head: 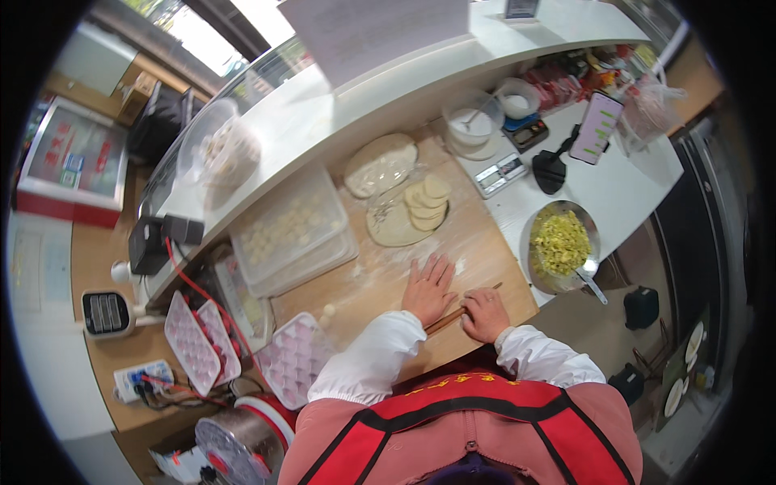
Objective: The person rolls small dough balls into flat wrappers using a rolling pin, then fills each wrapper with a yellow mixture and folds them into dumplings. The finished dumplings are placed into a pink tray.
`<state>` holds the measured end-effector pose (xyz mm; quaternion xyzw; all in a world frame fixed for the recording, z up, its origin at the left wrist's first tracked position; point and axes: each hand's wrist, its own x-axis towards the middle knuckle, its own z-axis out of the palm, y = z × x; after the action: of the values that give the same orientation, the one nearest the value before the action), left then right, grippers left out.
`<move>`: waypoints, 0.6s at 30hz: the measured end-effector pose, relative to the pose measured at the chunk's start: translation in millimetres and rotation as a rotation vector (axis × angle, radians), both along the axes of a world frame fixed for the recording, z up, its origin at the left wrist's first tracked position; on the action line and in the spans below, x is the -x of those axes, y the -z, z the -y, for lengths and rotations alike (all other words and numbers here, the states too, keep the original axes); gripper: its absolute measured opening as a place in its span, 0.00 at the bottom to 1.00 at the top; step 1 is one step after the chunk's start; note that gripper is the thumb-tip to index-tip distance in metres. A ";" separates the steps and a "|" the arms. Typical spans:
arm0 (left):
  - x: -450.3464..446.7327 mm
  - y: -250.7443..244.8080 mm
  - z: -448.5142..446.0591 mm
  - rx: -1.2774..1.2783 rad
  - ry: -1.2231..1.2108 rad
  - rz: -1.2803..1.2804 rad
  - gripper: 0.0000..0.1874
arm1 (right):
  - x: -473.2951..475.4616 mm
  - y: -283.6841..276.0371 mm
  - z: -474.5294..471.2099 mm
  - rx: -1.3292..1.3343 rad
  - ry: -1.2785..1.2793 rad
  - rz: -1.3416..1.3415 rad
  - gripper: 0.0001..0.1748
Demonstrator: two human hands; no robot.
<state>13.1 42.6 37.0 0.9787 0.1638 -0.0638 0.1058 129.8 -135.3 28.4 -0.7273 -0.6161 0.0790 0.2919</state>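
Observation:
My left hand [429, 290] lies palm down on the floured wooden board [485, 236], fingers spread. Beside it my right hand [486, 314] is closed over a thin wooden rolling pin [445, 321], which lies slantwise near the board's front edge. Ahead of my hands a stack of round dough wrappers [427, 203] rests on a flat oval of dough [394, 227]. Behind that sits another oval piece of dough [385, 160], partly under clear plastic. Small dough balls [328, 312] lie left of my left sleeve. Whether any dough is under my hands is hidden.
Stacked plastic boxes [345, 257] hold dough pieces at left, near a pink moulded tray [297, 354]. At right stand a steel bowl of yellow-green filling [561, 242] with a spoon, digital scales [500, 176] and a phone on a stand [596, 128]. A raised white counter [394, 91] runs behind.

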 end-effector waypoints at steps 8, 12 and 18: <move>-1.0 21.0 -9.5 -0.005 0.016 0.156 0.32 | -0.5 2.7 2.0 -0.007 0.002 0.001 0.17; 23.2 17.1 -13.0 0.185 -0.119 0.395 0.23 | -0.7 6.3 3.5 -0.012 -0.004 0.009 0.17; 92.3 1.2 -2.8 0.513 -0.202 0.211 0.13 | 1.4 1.3 6.2 0.016 0.010 -0.043 0.16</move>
<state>-79.2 45.4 35.8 0.8999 0.2271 0.0097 0.3721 128.4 -141.5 27.1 -0.7309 -0.6053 0.0983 0.2996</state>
